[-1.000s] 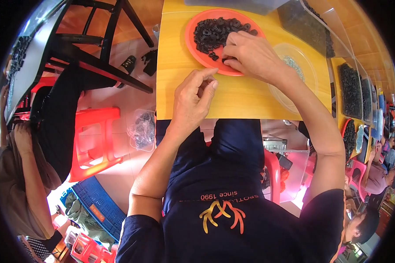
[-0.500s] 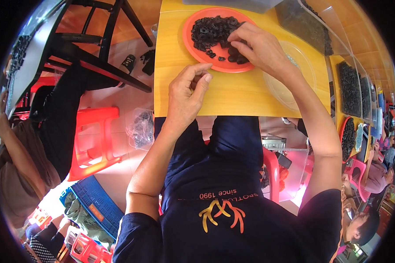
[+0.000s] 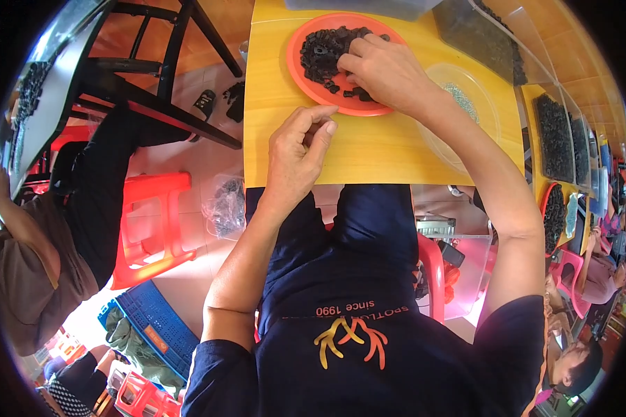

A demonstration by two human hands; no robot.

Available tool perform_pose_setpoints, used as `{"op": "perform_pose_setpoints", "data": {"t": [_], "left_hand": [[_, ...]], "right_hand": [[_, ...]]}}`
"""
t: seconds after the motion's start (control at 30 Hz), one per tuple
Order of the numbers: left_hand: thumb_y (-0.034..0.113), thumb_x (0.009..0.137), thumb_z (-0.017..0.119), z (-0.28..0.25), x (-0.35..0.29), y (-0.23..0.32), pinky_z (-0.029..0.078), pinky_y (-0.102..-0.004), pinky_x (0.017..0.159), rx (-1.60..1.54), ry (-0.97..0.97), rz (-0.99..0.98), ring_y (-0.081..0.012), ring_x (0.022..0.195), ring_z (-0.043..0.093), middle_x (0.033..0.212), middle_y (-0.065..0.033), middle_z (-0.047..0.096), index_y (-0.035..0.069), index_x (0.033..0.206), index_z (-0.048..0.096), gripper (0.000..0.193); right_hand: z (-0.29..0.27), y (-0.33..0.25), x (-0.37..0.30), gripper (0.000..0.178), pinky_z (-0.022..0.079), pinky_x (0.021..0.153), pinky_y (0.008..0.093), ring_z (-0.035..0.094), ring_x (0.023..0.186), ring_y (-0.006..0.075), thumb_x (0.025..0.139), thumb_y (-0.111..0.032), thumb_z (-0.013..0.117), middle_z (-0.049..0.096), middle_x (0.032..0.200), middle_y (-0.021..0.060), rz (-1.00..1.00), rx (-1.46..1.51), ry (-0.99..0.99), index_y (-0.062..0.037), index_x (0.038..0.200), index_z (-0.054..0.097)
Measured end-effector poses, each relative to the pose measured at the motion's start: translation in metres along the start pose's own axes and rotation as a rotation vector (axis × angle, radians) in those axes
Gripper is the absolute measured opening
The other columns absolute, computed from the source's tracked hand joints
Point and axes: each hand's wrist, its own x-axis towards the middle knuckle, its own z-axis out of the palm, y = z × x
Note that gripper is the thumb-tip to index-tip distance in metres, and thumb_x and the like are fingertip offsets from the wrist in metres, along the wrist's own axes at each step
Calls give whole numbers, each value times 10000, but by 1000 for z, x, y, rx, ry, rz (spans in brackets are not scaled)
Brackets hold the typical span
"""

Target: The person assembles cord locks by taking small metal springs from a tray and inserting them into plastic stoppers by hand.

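An orange-red round plate (image 3: 360, 108) lies on the yellow table, heaped with small black parts (image 3: 321, 52). My right hand (image 3: 386, 73) reaches over the plate's right side, its bent fingertips down among the parts; what they pinch is hidden. By the plate's near edge is my left hand (image 3: 298, 146), with curled fingers and the index finger and thumb pointing toward the plate. Whatever it holds, if anything, is too small or covered to make out. Beside my right forearm a clear round dish (image 3: 490, 135) holds small silvery pieces (image 3: 464, 101).
Clear bins with black parts (image 3: 476, 45) stand at the table's far right. On the left are a black chair frame (image 3: 129, 64), a red stool (image 3: 153, 226) and a blue crate (image 3: 156, 326). A person in brown (image 3: 38, 278) sits at left; others sit at right.
My right hand has moved left and slightly down over the plate, uncovering more of the silvery pieces. The left hand has dropped slightly toward me, and the black parts have shifted a little.
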Motion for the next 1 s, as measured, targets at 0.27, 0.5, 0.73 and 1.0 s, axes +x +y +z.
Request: {"op": "perform_pose_setpoints", "data": {"t": [0.27,0.5,0.73,1.0], "left_hand": [[99,967,578,-3,1,1,488,-243,733,-103,25,-33,-105,844,602,995,-77,652,-25,1206,597,269],[69,949,607,8,7,21,514,-260,734,-394,21,-30,-144,849,638,1031,-106,658,-28,1233,558,304],[2,907,646,12,4,34,499,-233,769,-457,36,16,-94,879,608,976,-54,650,-22,1177,580,279],[-13,910,632,19,0,33,521,-234,746,-364,-12,9,-99,840,626,1005,-59,657,-21,1131,596,224]], "right_hand": [[-25,-2,-11,140,498,725,263,613,813,137,836,-83,651,634,865,41,406,804,-148,-60,973,670],[-38,-27,-34,173,473,780,212,564,859,44,915,-91,654,610,928,-28,451,1525,-79,-26,1073,625],[-37,-45,-46,182,476,766,213,558,854,39,916,-67,654,582,906,-38,440,1574,95,-23,1086,604],[-55,-57,-59,128,499,731,310,624,820,214,845,-44,657,611,858,83,219,938,292,-16,968,637]]}}
